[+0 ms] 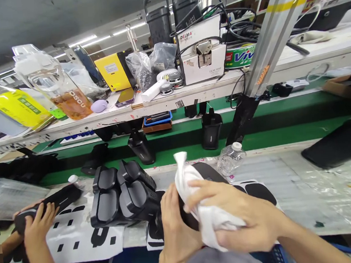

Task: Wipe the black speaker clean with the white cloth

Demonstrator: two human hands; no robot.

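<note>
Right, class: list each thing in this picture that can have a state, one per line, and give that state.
Left hand: gripping the black device.
Right hand: pressing a white cloth onto the device.
White cloth: crumpled, one end sticking up.
Black device: held, partly wrapped by the cloth.
Plastic bottle: lying tilted, cap on.
Stack of black units: piled together on the bench.
Co-worker's hand: resting on a long black bar.

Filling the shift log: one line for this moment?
left hand: holds black device | right hand: presses white cloth on it | black units beside
</note>
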